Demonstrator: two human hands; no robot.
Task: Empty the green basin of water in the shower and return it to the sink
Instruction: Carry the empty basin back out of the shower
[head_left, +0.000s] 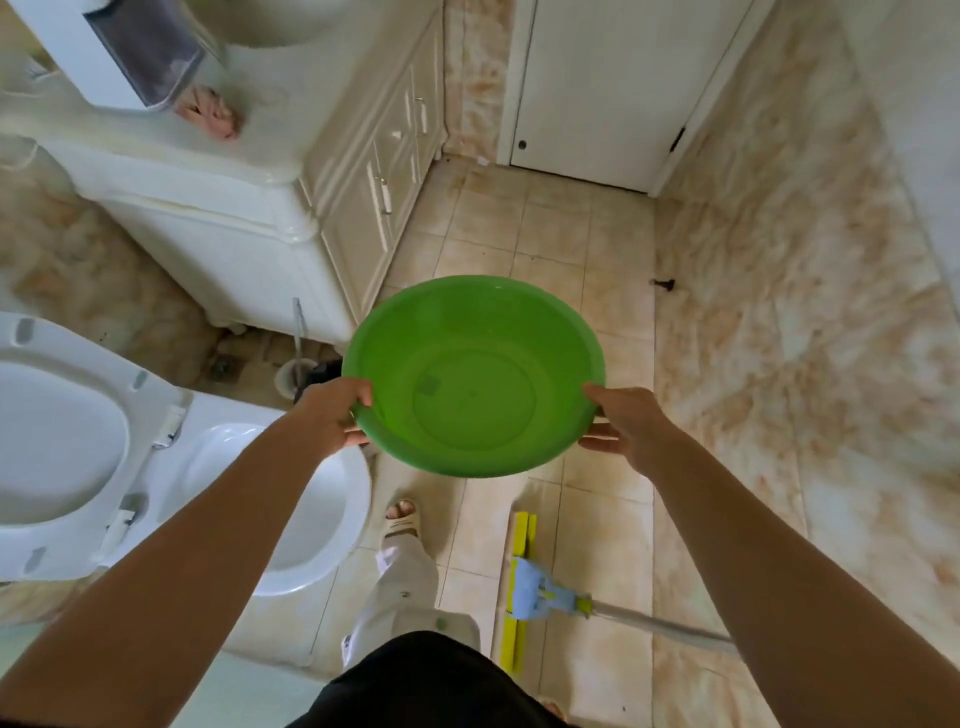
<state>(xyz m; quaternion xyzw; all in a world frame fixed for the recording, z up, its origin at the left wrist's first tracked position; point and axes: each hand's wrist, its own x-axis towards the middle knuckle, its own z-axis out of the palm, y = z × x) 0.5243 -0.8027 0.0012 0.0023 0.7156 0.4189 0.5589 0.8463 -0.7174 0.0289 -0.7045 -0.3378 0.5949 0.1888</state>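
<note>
A round green basin (470, 374) hangs level in front of me, above the tiled floor. My left hand (335, 413) grips its left rim, thumb over the edge. On the opposite side, my right hand (626, 428) holds the right rim the same way. The inside of the basin shows a flat bottom with a small square mark; I cannot tell whether any water lies in it. The white sink (275, 26) sits at the top left, set in a cream counter (156, 150).
A white toilet (291, 499) with its lid up stands at the left. A toilet brush (297, 364) rests by the vanity cabinet (374, 171). A yellow and blue mop (524, 592) lies on the floor at my right foot. A white door (608, 88) is ahead.
</note>
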